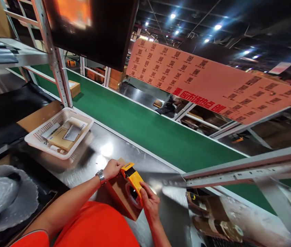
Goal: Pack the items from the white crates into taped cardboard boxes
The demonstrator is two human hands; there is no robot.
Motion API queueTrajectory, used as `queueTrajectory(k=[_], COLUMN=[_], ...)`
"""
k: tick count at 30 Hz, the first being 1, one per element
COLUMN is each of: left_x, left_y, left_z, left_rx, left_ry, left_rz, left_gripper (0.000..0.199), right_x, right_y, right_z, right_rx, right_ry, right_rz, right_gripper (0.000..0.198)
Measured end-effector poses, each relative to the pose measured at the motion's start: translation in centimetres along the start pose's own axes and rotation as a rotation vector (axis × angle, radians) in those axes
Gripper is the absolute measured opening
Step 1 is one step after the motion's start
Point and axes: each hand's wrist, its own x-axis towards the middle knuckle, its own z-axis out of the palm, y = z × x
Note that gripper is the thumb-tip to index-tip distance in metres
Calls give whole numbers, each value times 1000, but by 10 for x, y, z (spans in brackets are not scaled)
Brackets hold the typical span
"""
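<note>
A brown cardboard box [116, 192] stands on the metal table close to my body. My right hand [149, 200] is closed round a yellow tape dispenser [135, 178], which has a roll of tape in it and lies against the box's right side. The dispenser's front end is at the far top edge of the box. My left hand [113, 169], with a metal watch on the wrist, has its fingers pressed at that same corner, touching the box beside the dispenser's tip. What exactly those fingertips pinch is too small to tell.
Left on the metal table [106, 137] is a white basket [63, 156] with papers and a small box. Beyond runs a green conveyor belt [140, 123] carrying a carton [74, 89]. Bubble wrap [6, 199] lies lower left; wrapped rolls [220, 228] sit lower right. Metal posts and a code board [160, 77] rise ahead.
</note>
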Motion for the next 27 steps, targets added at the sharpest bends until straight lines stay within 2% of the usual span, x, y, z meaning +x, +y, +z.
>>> queueTrajectory(k=[3,6,8,9,11,14,17,19,23,26,27], left_x=[7,18,24,25,26,24,21,18,16,14,13], left_y=[-8,-29,-51,-64,-88,-118,-137,-145,-151,-139,-131], left_z=[-41,-92,-113,-116,-108,-74,-40,-27,-34,-48,-50], left_rx=[225,349,359,351,332,331,359,374,404,414,399], left_ry=[173,339,334,310,254,182,112,61,22,45,44], left_rz=[93,42,-39,-77,-134,-152,-140,-138,-159,-170,-155], left_gripper=[50,48,45,44,44,44,42,43,26,29,37], right_x=[2,-2,-4,-4,-2,3,5,6,6,7,7], right_y=[-18,-29,-32,-34,-38,-44,-47,-46,-45,-43,-43], right_z=[-13,-24,-26,-25,-22,-19,-19,-20,-20,-22,-23], right_rx=[-24,-86,-120,-138,-163,-152,-121,-111,-100,-109,-118], right_ry=[-168,-310,-320,-322,-342,-386,-392,-392,-392,-391,-398], right_rz=[36,120,127,126,135,168,185,204,221,202,192], right_gripper=[74,72,68,69,70,70,71,72,73,72,72])
